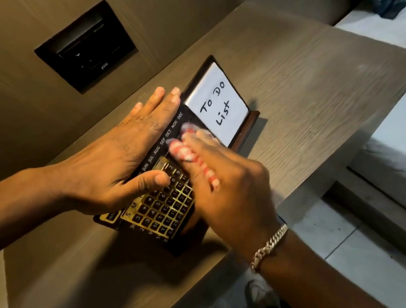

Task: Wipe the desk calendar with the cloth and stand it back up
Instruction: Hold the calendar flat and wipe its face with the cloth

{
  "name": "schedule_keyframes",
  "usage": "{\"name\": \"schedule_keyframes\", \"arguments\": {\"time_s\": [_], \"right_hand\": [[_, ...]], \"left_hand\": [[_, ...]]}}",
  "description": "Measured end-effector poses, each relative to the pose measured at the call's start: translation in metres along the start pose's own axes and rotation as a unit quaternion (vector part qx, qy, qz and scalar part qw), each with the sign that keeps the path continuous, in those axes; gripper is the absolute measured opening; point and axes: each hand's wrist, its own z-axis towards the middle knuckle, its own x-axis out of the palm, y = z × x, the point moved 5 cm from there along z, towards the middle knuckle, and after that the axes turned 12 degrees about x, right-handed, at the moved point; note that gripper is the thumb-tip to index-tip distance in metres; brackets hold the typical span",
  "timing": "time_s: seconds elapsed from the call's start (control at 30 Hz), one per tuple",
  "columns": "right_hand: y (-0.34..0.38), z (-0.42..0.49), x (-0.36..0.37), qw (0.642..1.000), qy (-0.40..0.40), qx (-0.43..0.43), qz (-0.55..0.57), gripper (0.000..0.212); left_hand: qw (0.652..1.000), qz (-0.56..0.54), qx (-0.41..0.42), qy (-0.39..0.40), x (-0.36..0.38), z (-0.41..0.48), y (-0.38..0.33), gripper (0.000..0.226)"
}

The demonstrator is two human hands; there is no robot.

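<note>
Lying flat on the bench [303, 84], the desk calendar [161, 200] is steadied by our flat, unclenched left hand [127, 146]; our right hand [228, 191] grips the cloth [183, 150] against it.

The desk calendar [161, 200] reads JUN to DEC beside a numbered grid; its white notepad [217, 103] says "To Do List".

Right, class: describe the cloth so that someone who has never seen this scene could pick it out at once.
Start at the wooden shelf and find the dark desk calendar lying on it. The cloth is bunched under the right hand, pressed on the calendar's month strip beside the white "To Do List" pad. It alone is red-and-white checked.
</note>
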Motion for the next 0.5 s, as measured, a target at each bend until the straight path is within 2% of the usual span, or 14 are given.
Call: {"name": "schedule_keyframes", "arguments": {"time_s": [0.07,0.13,0.27,0.37,0.5], "right_hand": [[-0.006,0.003,-0.008,0.999,-0.020,0.011,-0.047,0.032],[-0.008,-0.003,-0.010,0.996,-0.008,0.017,-0.087,0.034],[0.002,-0.023,0.000,0.998,0.033,0.040,-0.040,0.039],[0.010,-0.020,0.000,1.000,0.011,0.016,-0.012,0.037],[0.002,0.005,-0.006,0.997,-0.036,-0.012,-0.069,0.038]], "left_hand": [[1.000,-0.004,-0.007,0.003,0.001,0.000,0.000,0.101],[1.000,-0.009,-0.005,-0.002,0.001,0.000,0.000,0.101],[1.000,-0.011,0.002,-0.011,0.001,-0.001,-0.001,0.100],[1.000,0.002,0.009,-0.015,0.000,-0.002,0.000,0.100],[1.000,0.014,0.009,-0.009,0.000,-0.001,-0.001,0.102]]}}
